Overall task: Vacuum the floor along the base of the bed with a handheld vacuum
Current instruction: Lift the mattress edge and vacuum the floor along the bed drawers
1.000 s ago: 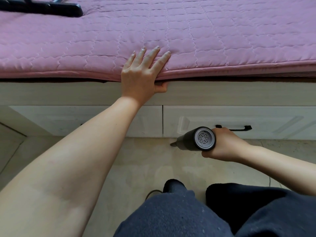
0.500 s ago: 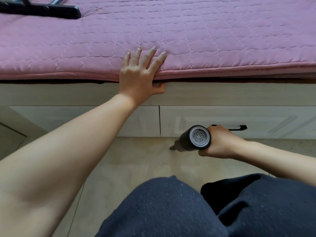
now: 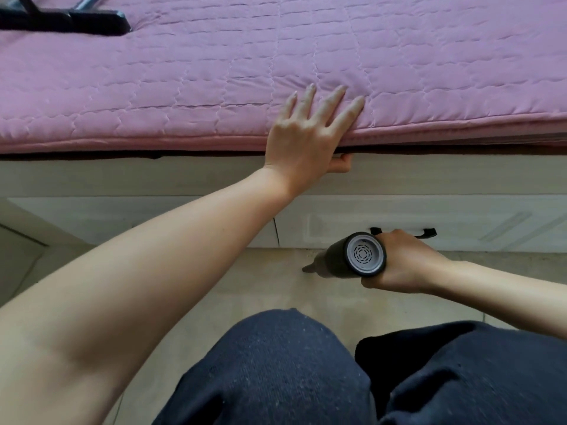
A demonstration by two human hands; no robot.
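Pale floor tiles (image 3: 260, 289) run up to the white base of the bed (image 3: 153, 179), and from your head camera you look down over your own dark-trousered knees (image 3: 276, 369) at both. A pink quilted cover (image 3: 214, 72) lies over the top of the bed, its folded edge hanging just over the frame. Your left hand (image 3: 303, 139) rests on that edge with four fingers (image 3: 334, 99) spread flat on the quilt and the thumb hooked under the lip against the frame. Below the frame sit two white drawer fronts (image 3: 429, 222); the right one carries a dark handle (image 3: 425, 233), partly hidden behind your other hand. Your right hand (image 3: 402, 265) is wrapped around the rear of the handheld vacuum (image 3: 346, 259), fingers curled tight about the dark barrel. That vacuum lies low and roughly level, just above the floor near the base of the bed, its narrow nozzle tip (image 3: 308, 268) pointing left; whether the tip touches the tile you cannot tell. Its round grey end cap faces you with rings of vent slots, and no brand or lettering can be read on it. At the top left a black floor-head attachment (image 3: 76, 18) lies on the quilt.
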